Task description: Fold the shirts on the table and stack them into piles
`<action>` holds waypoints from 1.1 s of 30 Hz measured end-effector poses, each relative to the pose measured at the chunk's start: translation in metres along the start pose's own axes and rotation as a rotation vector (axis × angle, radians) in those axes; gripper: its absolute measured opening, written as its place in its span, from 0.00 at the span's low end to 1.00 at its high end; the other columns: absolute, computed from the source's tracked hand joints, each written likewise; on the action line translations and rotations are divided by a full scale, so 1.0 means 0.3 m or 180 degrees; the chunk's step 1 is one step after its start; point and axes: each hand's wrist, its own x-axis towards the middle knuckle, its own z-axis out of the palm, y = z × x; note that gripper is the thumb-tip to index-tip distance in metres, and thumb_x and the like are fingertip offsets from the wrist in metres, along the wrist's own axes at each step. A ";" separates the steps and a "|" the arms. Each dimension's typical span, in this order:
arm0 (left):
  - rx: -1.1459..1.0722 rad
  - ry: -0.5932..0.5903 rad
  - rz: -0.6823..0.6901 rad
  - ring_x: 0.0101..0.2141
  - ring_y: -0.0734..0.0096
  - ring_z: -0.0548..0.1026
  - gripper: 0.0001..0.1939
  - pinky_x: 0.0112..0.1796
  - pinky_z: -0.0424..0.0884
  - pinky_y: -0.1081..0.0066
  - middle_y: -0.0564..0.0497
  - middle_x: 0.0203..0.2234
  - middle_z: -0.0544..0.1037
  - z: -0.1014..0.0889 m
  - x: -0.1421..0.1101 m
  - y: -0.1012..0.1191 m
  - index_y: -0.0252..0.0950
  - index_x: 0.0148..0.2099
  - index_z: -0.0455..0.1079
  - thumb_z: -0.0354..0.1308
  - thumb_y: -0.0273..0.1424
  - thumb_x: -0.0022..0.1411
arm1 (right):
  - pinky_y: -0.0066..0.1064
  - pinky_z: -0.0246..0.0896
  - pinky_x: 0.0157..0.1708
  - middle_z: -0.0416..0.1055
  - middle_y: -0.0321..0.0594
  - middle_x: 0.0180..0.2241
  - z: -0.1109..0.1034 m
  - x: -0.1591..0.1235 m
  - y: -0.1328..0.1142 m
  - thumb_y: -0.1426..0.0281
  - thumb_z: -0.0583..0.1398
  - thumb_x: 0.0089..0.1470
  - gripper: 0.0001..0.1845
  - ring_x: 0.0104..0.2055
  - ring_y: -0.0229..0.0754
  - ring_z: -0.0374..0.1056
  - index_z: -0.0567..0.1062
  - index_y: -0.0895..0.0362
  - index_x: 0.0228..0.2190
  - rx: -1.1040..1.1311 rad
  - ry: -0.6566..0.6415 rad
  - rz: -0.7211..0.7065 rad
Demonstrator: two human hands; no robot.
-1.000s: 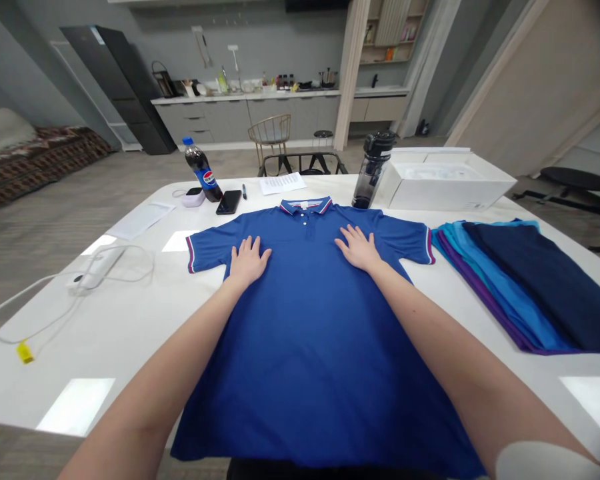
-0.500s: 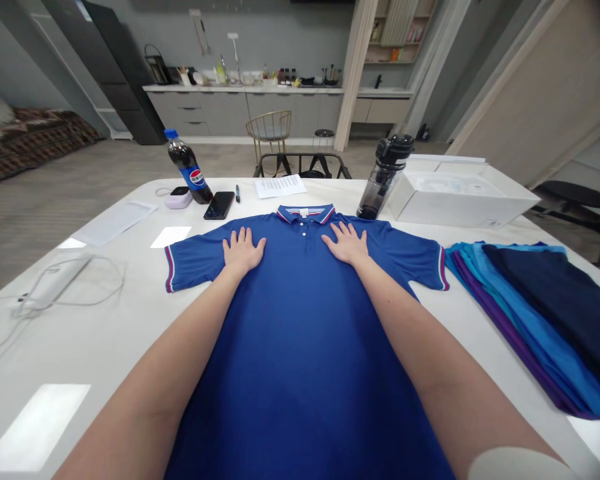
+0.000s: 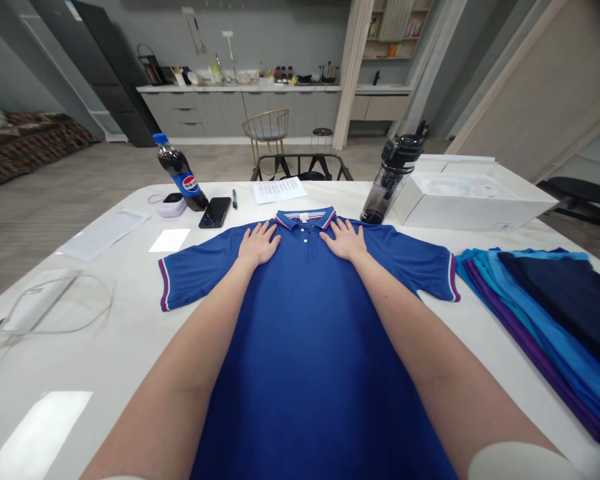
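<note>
A blue polo shirt (image 3: 310, 333) lies spread front side up on the white table, its collar at the far end and both short sleeves stretched outward. Red and white stripes edge the collar and cuffs. My left hand (image 3: 259, 244) rests flat on the shirt's left shoulder area, fingers spread, close to the collar. On the other side of the buttons, my right hand (image 3: 346, 241) lies flat with its fingers apart, also just below the collar. Neither hand grips the cloth. The shirt's lower hem is out of view.
Folded clothes (image 3: 545, 320) are piled at the right. Behind them are a white box (image 3: 480, 200) and a dark tumbler (image 3: 387, 183). A cola bottle (image 3: 183, 175), a phone (image 3: 215, 213), a pen (image 3: 235, 199) and papers (image 3: 279, 190) stand or lie toward the back. A corded power strip (image 3: 40, 303) is at left.
My left hand has slid inward over the shirt, nearer the collar. My right hand stays almost in place. The camera view has shifted slightly.
</note>
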 end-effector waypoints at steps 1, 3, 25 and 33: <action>0.0009 0.0001 -0.0027 0.72 0.58 0.45 0.35 0.69 0.41 0.48 0.54 0.74 0.46 -0.001 -0.004 0.004 0.47 0.75 0.49 0.32 0.52 0.72 | 0.63 0.26 0.69 0.41 0.41 0.74 -0.001 -0.006 -0.003 0.39 0.37 0.64 0.45 0.75 0.56 0.34 0.52 0.50 0.71 0.0001 0.0051 0.0026; 0.0048 0.0054 -0.0109 0.72 0.56 0.46 0.35 0.69 0.42 0.47 0.51 0.74 0.48 -0.008 -0.026 0.025 0.45 0.75 0.50 0.32 0.51 0.73 | 0.65 0.25 0.68 0.42 0.43 0.74 -0.006 -0.028 -0.014 0.41 0.37 0.65 0.43 0.75 0.58 0.35 0.53 0.50 0.71 -0.0026 0.0233 0.0190; 0.0221 0.0776 0.0465 0.57 0.52 0.70 0.23 0.59 0.62 0.54 0.38 0.56 0.74 -0.021 -0.233 0.417 0.36 0.61 0.69 0.44 0.41 0.74 | 0.43 0.62 0.57 0.70 0.53 0.58 -0.179 -0.287 0.354 0.63 0.49 0.69 0.24 0.59 0.54 0.66 0.68 0.58 0.61 -0.0027 0.0541 0.0378; 0.0125 0.0472 0.1691 0.53 0.59 0.71 0.16 0.54 0.68 0.61 0.42 0.53 0.73 0.019 -0.042 0.629 0.38 0.57 0.70 0.48 0.32 0.73 | 0.50 0.60 0.54 0.74 0.58 0.52 -0.256 -0.276 0.630 0.75 0.53 0.60 0.22 0.59 0.58 0.63 0.75 0.61 0.53 -0.1173 -0.0115 0.0812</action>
